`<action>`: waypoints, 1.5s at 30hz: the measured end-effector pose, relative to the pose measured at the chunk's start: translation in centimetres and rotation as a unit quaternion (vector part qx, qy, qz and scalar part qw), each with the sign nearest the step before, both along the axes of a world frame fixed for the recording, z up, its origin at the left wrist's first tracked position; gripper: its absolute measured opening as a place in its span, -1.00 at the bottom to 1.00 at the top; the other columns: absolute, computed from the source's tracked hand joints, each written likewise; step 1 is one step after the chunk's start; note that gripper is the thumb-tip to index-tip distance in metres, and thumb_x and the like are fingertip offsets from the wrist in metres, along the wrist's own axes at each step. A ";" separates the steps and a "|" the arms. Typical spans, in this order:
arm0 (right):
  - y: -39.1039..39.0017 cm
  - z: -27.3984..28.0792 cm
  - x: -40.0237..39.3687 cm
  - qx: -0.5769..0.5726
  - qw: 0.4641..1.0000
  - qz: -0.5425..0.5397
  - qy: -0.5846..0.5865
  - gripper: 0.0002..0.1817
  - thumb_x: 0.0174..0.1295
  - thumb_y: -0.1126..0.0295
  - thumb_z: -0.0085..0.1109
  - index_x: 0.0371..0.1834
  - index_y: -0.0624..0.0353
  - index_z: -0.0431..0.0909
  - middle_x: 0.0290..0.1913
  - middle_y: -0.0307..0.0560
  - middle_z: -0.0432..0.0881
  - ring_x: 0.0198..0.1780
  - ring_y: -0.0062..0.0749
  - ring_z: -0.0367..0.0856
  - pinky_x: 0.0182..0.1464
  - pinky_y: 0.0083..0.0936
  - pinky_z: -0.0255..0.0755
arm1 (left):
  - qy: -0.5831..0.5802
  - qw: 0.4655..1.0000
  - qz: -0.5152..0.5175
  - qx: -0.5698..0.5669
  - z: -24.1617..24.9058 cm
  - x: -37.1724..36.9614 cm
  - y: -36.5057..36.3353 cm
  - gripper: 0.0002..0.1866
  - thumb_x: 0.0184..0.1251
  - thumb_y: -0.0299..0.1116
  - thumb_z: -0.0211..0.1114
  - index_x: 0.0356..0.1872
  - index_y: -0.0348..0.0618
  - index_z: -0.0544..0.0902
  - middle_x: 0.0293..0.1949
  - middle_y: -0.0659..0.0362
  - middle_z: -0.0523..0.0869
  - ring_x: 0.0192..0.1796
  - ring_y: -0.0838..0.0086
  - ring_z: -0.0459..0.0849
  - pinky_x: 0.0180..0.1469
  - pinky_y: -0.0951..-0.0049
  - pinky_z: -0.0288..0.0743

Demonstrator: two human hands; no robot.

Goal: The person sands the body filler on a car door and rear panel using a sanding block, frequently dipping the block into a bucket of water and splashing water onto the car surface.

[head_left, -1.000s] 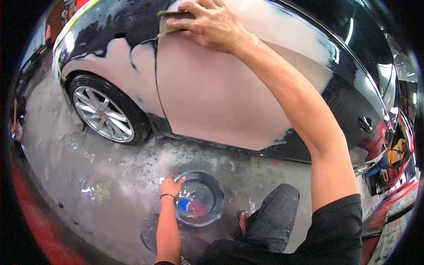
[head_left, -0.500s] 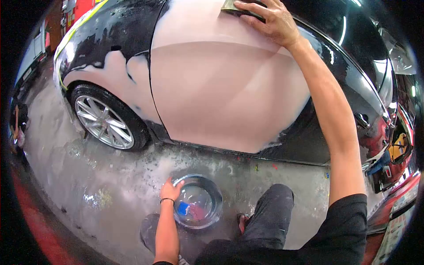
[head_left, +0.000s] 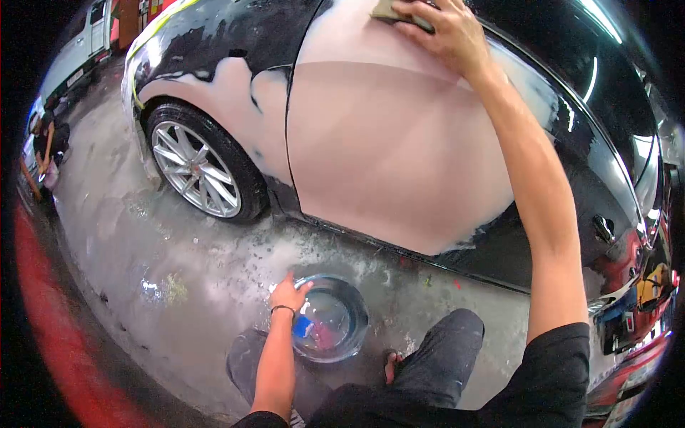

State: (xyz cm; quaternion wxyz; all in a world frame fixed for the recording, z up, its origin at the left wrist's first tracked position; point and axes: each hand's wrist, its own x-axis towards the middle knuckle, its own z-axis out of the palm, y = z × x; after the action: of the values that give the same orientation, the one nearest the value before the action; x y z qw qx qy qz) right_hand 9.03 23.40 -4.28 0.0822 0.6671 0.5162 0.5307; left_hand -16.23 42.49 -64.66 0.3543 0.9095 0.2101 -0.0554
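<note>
My right hand is closed around a sanding block, its light edge pressed to the upper part of the car door. A smooth pinkish-beige coat covers most of that door, with black paint showing around it. Low down, my left hand grips the rim of a round bucket, thumb over the edge. Inside the bucket is cloudy water, with a blue piece and a reddish one in it. My left fingertips on the outer side are partly hidden.
The front wheel and the patched fender stand left of the door. My bent knees flank the bucket on the wet concrete floor. Another person crouches at far left near a white vehicle.
The view has turned left, so the car appears shifted right. My right hand and the sanding block remain on the upper door; my left hand stays at the bucket's rim.
</note>
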 end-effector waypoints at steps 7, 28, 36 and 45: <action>-0.8 -3.9 -1.3 -0.041 0.999 0.019 -0.030 -0.59 0.25 0.11 0.60 0.19 -0.32 0.85 0.20 -0.29 0.68 0.13 -0.11 0.68 0.28 -0.10 0.64 | 0.008 1.000 -0.008 -0.012 -0.5 0.7 0.4 -0.08 0.41 0.33 0.48 0.58 -0.14 0.56 0.29 -0.21 0.82 0.32 -0.15 0.80 0.37 -0.10 0.64; 8.0 -1.8 -0.3 0.014 1.000 -0.017 0.009 -0.63 0.45 0.06 0.44 0.26 -0.18 0.77 0.22 -0.05 0.68 0.26 0.10 0.65 0.31 0.02 0.58 | 0.015 0.999 -0.010 -0.038 0.4 0.0 0.9 -0.08 0.45 0.36 0.43 0.59 -0.13 0.54 0.23 -0.25 0.84 0.31 -0.17 0.80 0.37 -0.10 0.64; -3.7 -3.9 -3.3 -0.092 0.994 -0.050 -0.018 -0.46 0.38 0.19 0.50 0.43 -0.53 0.74 0.39 -0.18 0.66 0.33 -0.08 0.62 0.41 -0.06 0.47 | -0.009 0.999 -0.021 -0.032 -0.9 0.9 0.6 -0.12 0.45 0.32 0.46 0.55 -0.12 0.54 0.18 -0.22 0.86 0.27 -0.14 0.83 0.32 -0.12 0.66; 6.3 -4.9 -1.2 -0.110 0.993 -0.040 0.010 -0.56 0.48 0.08 0.41 0.41 -0.53 0.75 0.48 -0.20 0.59 0.47 -0.08 0.54 0.50 -0.05 0.43 | -0.011 0.998 -0.011 -0.055 0.5 0.2 1.2 -0.05 0.41 0.32 0.49 0.60 -0.15 0.50 0.26 -0.22 0.83 0.33 -0.15 0.79 0.38 -0.10 0.62</action>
State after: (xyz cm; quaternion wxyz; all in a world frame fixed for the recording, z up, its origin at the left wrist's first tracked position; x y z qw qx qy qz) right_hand 7.87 29.74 -9.21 0.1713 0.6791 0.5454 0.4604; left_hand -15.98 43.74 -64.15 0.4052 0.8916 0.1930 -0.0603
